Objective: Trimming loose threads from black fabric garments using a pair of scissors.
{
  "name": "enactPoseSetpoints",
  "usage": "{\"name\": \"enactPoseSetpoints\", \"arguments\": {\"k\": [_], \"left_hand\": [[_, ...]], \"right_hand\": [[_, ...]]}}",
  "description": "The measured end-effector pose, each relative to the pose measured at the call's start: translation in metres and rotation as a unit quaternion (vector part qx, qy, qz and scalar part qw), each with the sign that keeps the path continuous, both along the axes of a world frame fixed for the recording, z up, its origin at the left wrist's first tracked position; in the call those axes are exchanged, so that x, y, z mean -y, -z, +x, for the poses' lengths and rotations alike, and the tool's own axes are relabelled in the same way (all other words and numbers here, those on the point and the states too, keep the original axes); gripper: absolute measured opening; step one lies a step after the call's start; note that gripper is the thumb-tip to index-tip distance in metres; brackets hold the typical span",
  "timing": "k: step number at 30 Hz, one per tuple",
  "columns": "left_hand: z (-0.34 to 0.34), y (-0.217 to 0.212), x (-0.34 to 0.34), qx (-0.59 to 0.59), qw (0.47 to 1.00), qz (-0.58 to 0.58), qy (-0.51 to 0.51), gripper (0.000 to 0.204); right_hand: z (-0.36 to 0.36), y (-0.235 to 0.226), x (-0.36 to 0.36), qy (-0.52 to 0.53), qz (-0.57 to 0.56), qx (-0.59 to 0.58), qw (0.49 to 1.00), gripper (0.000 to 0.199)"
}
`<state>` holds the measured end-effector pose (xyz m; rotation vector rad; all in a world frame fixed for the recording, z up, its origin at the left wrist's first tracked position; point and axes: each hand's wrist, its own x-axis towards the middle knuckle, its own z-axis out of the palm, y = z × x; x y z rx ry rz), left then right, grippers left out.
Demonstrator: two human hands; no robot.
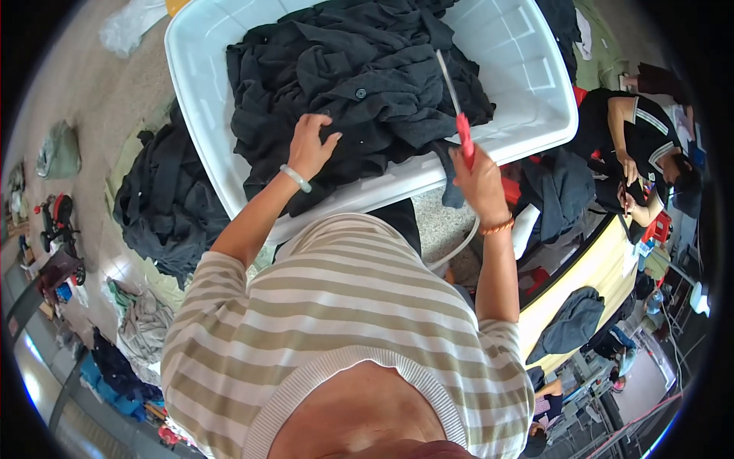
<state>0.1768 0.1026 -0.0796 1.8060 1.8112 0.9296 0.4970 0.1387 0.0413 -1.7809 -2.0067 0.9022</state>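
Note:
A heap of black garments [336, 69], one with a dark button, fills much of a large white plastic tub [527, 69] in front of me. My left hand [311, 145], with a pale bangle at its wrist, is open at the near side of the heap. Its thumb and forefinger are apart, and no cloth shows between them. My right hand [482, 183] is closed round a red air blow gun [465, 134] above the tub's near right rim. The gun's long thin nozzle [449, 80] points away over the garments. A pale hose [461, 243] runs down below my right hand.
More dark garments lie in a pile [172, 199] left of the tub. At right, a person in black [619, 145] works beside a yellow-edged table [581, 275] bearing a dark garment [569, 325]. A red scooter [57, 229] stands far left.

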Motion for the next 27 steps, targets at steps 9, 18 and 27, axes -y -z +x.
{"name": "enactPoseSetpoints", "arguments": {"k": [9,18,27], "left_hand": [[0.006,0.064,-0.055,-0.131,0.951,-0.271,-0.070,0.053],[0.021,0.038,-0.039,0.075,0.967,-0.184,0.160,0.028],[0.027,0.059,-0.031,0.431,0.824,-0.362,-0.060,0.020]], "right_hand": [[-0.015,0.000,0.055,0.035,-0.015,0.057,0.998,0.023],[-0.013,0.015,0.074,-0.096,-0.011,0.108,0.989,0.023],[-0.018,0.001,0.082,-0.164,-0.139,0.129,0.968,0.025]]}}
